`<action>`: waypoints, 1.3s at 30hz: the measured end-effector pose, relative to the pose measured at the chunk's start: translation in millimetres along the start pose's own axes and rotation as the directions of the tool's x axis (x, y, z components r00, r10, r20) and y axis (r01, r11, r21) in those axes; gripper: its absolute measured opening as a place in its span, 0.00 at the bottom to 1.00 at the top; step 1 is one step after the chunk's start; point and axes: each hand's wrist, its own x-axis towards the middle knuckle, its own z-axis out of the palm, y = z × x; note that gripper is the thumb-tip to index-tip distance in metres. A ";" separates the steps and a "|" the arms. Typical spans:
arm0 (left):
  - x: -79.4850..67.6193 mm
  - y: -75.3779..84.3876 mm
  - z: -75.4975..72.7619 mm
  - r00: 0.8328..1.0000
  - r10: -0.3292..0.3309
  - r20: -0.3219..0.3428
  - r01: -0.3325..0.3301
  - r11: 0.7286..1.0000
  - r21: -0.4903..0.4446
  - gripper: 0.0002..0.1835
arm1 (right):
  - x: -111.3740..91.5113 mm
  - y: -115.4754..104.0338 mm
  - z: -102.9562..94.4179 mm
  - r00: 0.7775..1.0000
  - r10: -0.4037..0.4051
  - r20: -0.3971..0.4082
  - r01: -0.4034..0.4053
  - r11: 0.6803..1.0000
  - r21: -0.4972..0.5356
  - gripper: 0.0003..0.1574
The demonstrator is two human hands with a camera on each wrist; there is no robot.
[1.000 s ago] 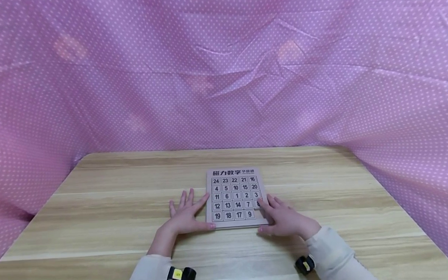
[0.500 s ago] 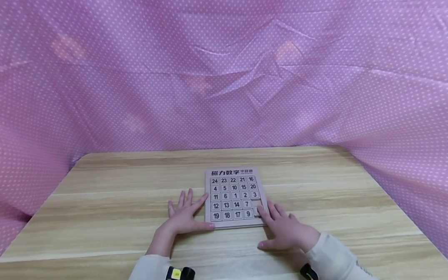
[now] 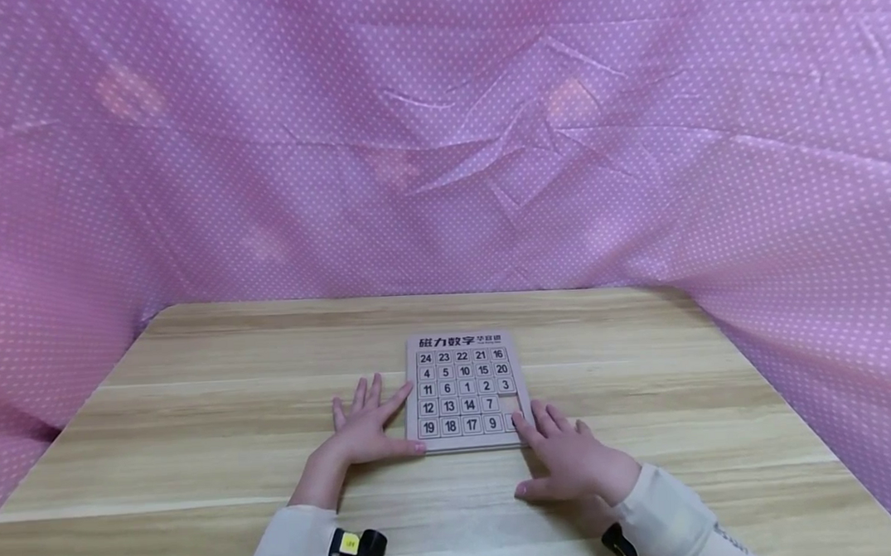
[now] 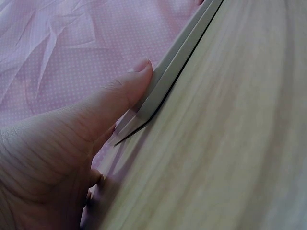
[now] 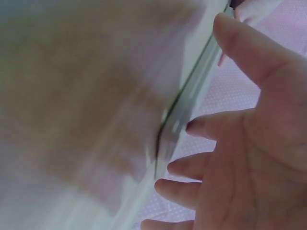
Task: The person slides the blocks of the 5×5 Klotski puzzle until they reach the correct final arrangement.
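A grey sliding number puzzle (image 3: 471,443) lies flat on the table, with numbered tiles in rows and Chinese lettering along its top. My left hand (image 3: 363,435) rests at its lower left corner, fingers spread, thumb on the bottom edge and index fingertip at the left side. In the left wrist view the thumb lies against the puzzle's edge (image 4: 165,79). My right hand (image 3: 576,459) touches the bottom right tile (image 3: 511,425) with its index fingertip, which mostly hides the number. Above that tile is a bare slot (image 3: 509,404), below tile 3.
The wood-grain table (image 3: 234,387) surrounds the puzzle on all sides. Pink dotted cloth (image 3: 440,145) hangs behind the table and along both sides. A black wrist camera (image 3: 371,549) sits by the left cuff.
My right index finger has slid one tile from the fourth row down into the bottom right corner, so the bare slot now lies above it. The left hand keeps its place.
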 end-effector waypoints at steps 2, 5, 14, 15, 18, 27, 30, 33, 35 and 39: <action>-0.3 0.3 0.4 1.000 -0.004 -0.002 0.004 1.000 0.000 0.53 | 0.8 -0.9 -3.4 1.000 -0.002 -0.001 0.002 1.000 -0.003 0.58; -0.5 0.6 1.2 1.000 -0.007 -0.008 0.007 1.000 -0.004 0.53 | 4.0 -3.9 -7.1 1.000 -0.025 -0.019 0.024 1.000 -0.012 0.57; -1.6 2.7 3.1 1.000 -0.005 -0.019 0.005 1.000 0.004 0.53 | 34.0 -31.9 -6.9 0.991 -0.129 -0.023 0.126 0.987 -0.099 0.56; -1.5 3.3 3.4 1.000 -0.007 -0.018 0.007 1.000 0.005 0.53 | 38.4 -36.1 -6.5 0.991 -0.134 -0.019 0.131 0.985 -0.108 0.56; -1.1 5.1 4.7 1.000 -0.006 -0.013 0.006 1.000 0.006 0.52 | 50.1 -48.0 -5.9 0.989 -0.145 -0.009 0.142 0.980 -0.140 0.55; -2.4 7.7 6.1 1.000 -0.020 -0.004 0.020 1.000 0.014 0.51 | 61.0 -65.5 -5.0 0.991 -0.131 0.023 0.133 0.978 -0.163 0.54; -2.7 7.2 6.7 1.000 -0.021 -0.006 0.021 1.000 0.018 0.51 | 60.5 -64.3 -3.6 0.992 -0.125 0.026 0.127 0.978 -0.168 0.54; -2.9 6.9 7.3 1.000 -0.025 -0.007 0.025 0.999 0.026 0.51 | 59.6 -61.0 -1.3 0.992 -0.126 0.024 0.129 0.978 -0.166 0.54; -3.2 6.8 7.6 1.000 -0.024 -0.009 0.025 0.999 0.026 0.51 | 58.6 -57.7 0.6 0.992 -0.124 0.024 0.126 0.978 -0.164 0.54; -5.3 7.7 7.6 1.000 -0.026 -0.015 0.026 0.999 0.020 0.52 | 56.0 -49.1 3.8 0.992 -0.122 0.016 0.123 0.980 -0.156 0.54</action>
